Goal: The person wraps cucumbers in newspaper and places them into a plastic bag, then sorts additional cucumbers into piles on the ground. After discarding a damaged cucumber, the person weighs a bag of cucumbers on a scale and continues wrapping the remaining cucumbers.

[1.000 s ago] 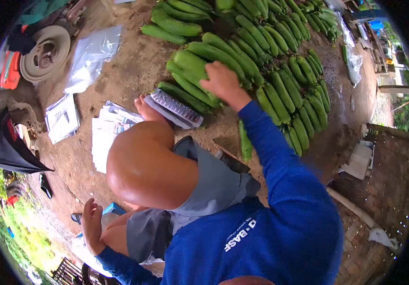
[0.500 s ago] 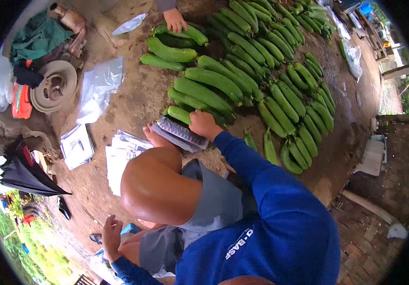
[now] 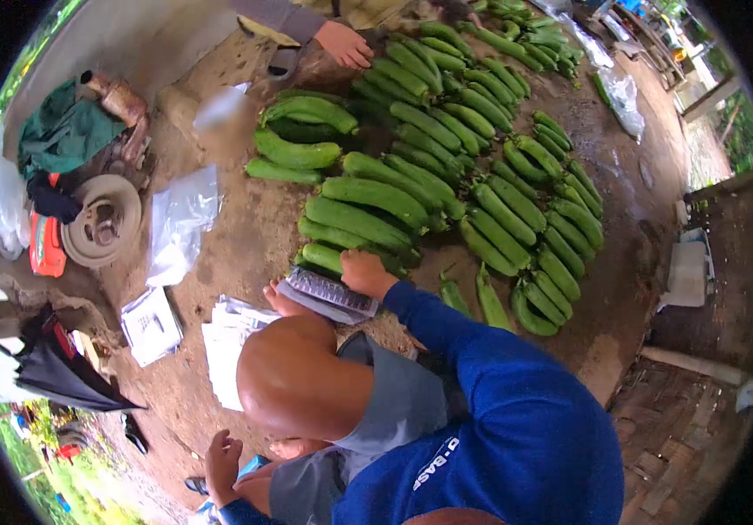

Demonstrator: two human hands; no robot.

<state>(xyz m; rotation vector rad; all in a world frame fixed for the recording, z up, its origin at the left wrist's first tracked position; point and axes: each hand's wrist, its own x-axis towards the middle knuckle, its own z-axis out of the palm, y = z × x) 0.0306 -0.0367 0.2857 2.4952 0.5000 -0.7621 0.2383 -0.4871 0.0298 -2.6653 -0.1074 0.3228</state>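
My right hand (image 3: 366,272) is closed at the upper edge of a stack of grey printed sheets (image 3: 328,296), beside the tip of a long green gourd (image 3: 322,256). What its fingers grip, if anything, is hidden. A bare foot (image 3: 282,300) rests against the left end of the sheets, below a raised knee. Beyond the sheets, rows of long green gourds (image 3: 375,199) lie on the ground. My left hand (image 3: 222,457) hangs at the lower left by the other leg, holding nothing, its fingers loosely bent and apart.
Another person's hand (image 3: 344,44) hovers over the far gourds. White papers (image 3: 229,350) and a second paper pile (image 3: 151,325) lie left of the knee. A clear plastic bag (image 3: 182,219), a round metal part (image 3: 101,220) and a black umbrella (image 3: 66,372) are farther left.
The other person's hand has left the leftmost gourds and moved right towards another row. My right hand stays at the sheets. The whole view has shifted slightly.
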